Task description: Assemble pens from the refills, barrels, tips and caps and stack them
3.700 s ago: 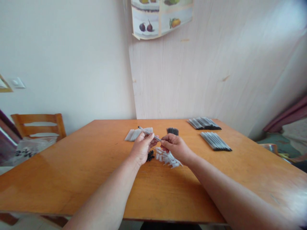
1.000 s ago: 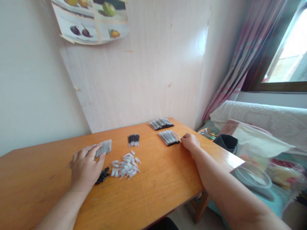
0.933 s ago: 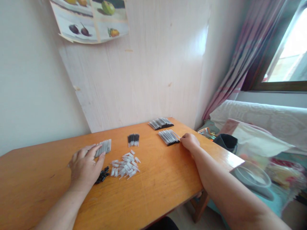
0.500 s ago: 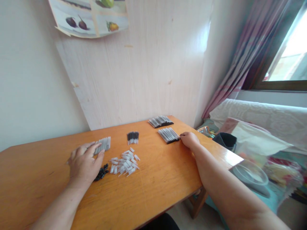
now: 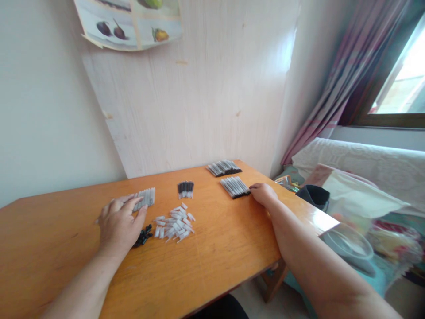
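Note:
My left hand (image 5: 121, 221) lies with its fingers apart over a row of clear pen barrels (image 5: 148, 197), covering the row's left part. Near its thumb is a small heap of black pen caps (image 5: 143, 236). Farther right, white plastic pieces with thin tips (image 5: 175, 223) lie in a loose pile. Behind them stands a neat row of dark ink refills (image 5: 186, 189). At the right end of a row of pens with black ends (image 5: 235, 187), my right hand (image 5: 262, 193) has its fingers closed at the black end of the outermost pen. Its fingertips are partly hidden.
A second batch of black-ended pens (image 5: 224, 168) lies at the back edge of the wooden table (image 5: 212, 252). Right of the table are a dark container (image 5: 314, 197), a clear plastic tub (image 5: 348, 243) and bags. A fruit picture (image 5: 133, 26) hangs on the wall.
The view has shifted slightly, so everything sits a little farther right in the picture. Both hands keep nearly the same places against the barrels and pens.

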`<control>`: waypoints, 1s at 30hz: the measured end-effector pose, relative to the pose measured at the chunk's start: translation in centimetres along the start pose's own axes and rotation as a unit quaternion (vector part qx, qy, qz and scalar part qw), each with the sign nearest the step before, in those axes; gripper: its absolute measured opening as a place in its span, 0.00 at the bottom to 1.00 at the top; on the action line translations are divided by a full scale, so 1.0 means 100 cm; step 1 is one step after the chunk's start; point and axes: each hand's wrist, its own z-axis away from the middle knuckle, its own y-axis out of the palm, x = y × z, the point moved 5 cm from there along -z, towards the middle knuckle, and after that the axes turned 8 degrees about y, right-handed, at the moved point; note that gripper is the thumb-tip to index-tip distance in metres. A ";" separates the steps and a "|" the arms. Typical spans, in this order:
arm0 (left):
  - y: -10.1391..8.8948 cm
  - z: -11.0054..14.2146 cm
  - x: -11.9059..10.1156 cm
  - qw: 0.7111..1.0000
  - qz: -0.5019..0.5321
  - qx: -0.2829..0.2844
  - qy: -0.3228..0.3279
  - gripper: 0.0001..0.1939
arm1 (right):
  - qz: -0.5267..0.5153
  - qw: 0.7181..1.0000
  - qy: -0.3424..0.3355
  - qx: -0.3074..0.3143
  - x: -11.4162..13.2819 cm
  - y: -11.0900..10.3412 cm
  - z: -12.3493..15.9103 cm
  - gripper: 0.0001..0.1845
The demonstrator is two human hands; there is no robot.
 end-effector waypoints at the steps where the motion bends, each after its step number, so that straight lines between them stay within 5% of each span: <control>1: 0.000 0.000 0.000 1.000 0.000 0.000 0.000 0.17 | 0.000 1.000 0.002 -0.001 0.000 0.000 0.000 0.16; 13: 0.005 0.002 0.002 1.000 0.004 0.012 -0.007 0.18 | 0.008 0.998 0.006 -0.057 0.011 -0.009 0.014 0.18; 22: 0.004 0.003 0.013 0.997 0.044 0.007 -0.069 0.16 | -0.017 0.987 -0.088 -0.135 0.042 -0.018 0.043 0.19; 30: 0.008 0.006 0.032 0.985 0.062 0.000 -0.160 0.15 | 0.001 0.979 -0.170 -0.115 0.076 -0.013 0.060 0.17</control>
